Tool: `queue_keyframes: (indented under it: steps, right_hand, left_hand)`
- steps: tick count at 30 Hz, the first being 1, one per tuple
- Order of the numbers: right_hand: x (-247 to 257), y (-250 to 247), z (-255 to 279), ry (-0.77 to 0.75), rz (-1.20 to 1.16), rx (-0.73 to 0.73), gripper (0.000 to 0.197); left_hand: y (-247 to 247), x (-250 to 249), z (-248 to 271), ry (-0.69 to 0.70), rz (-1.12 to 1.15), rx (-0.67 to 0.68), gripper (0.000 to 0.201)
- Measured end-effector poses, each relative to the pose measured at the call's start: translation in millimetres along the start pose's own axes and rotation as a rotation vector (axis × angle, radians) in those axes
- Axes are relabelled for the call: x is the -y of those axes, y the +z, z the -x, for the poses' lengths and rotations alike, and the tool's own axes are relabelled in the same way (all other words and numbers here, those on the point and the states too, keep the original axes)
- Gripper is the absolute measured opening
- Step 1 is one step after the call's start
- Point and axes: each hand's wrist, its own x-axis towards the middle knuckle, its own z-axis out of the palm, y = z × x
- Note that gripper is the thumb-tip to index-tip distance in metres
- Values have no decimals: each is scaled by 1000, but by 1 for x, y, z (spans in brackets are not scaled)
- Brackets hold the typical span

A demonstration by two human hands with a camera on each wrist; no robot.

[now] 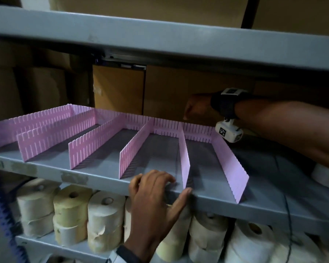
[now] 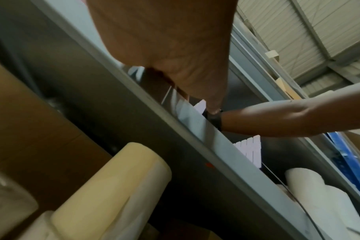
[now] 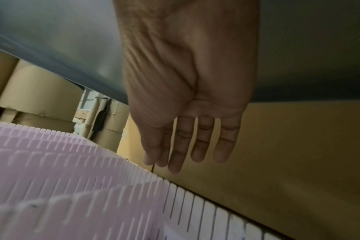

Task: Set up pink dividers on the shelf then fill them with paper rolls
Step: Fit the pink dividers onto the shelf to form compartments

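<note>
Dividers [image 1: 154,149]: pink, upright on shelf [image 1: 95,179], long axes near-to-far, joined at far strip; rolls [image 1: 104,219] directly below left hand [image 1: 156,194], which rests loose, holding nothing, at near edge; right hand [image 1: 196,107] far, flat, empty.

Dividers [image 1: 133,147] on shelf [image 1: 95,179]; rolls [image 1: 70,215] below

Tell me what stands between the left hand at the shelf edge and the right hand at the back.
In the head view, one pink divider runs between left hand and right hand, plus the back strip.
</note>
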Motion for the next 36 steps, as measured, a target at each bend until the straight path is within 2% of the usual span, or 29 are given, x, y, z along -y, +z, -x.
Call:
queue_keyframes:
  steps: [2,5,12,17,27,32,36]
  right_hand:
    - [-2,5,-9,-29,24,7,33]
    - [-6,12,-17,-80,68,0,34]
    - [-11,15,-30,-117,92,20,34]
    - [-13,14,-42,-120,62,82,40]
    - [-18,15,-46,-144,25,21,31]
    - [-26,22,-49,-162,-38,-13,15]
    - [-25,19,-46,-151,-27,4,21]
  left_hand:
    - [4,-1,-1,-42,-9,-20,30]
    - [5,2,1,-25,13,-40,20]
    - [-1,13,4,24,103,36,12]
    - [1,14,6,31,127,-6,13]
    - [5,15,6,79,118,-59,15]
    - [6,15,5,93,95,-85,15]
    - [6,16,6,104,69,-93,18]
